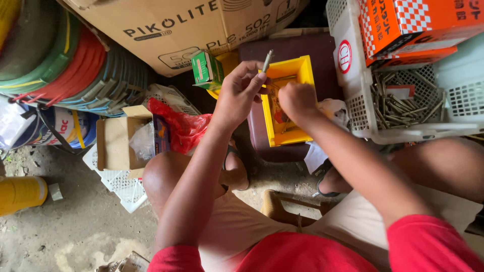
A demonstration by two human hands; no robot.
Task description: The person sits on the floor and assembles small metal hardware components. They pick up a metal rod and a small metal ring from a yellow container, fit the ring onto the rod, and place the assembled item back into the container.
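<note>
Your left hand (241, 93) pinches one bolt (267, 60) upright at top centre | your right hand (297, 100) reaches into the yellow bin (302, 70), grip hidden | white basket (355, 108), right, holds many bolts (398, 103) apparently unsorted.

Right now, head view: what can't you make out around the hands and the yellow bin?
- Yellow bin contents: covered by the right hand reaching in; its fingers are out of sight.
- Thin grey piece in the left hand: too small to tell what kind of part it is.
- White basket of metal pieces: cut off by the right edge, partly under the orange box.
</note>
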